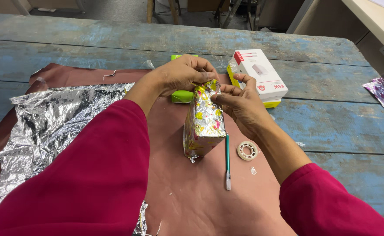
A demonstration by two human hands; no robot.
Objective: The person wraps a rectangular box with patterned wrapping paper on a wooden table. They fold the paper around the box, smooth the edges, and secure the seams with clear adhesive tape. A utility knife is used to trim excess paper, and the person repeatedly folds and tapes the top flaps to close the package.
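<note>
A box wrapped in shiny patterned foil paper (204, 124) stands on end on a brown sheet (187, 192) in the middle of the table. My left hand (181, 74) pinches the folded paper at the box's top from the left. Against the top right corner, my right hand (240, 107) presses the paper with thumb and fingers. Both arms wear dark red sleeves. The far end of the box is hidden by my fingers.
A green-handled craft knife (227, 159) and a roll of clear tape (247, 150) lie right of the box. A white and red carton (259, 74) sits on a yellow box behind. A green box (181, 96) lies under my left hand. Crumpled silver foil (52, 126) spreads left.
</note>
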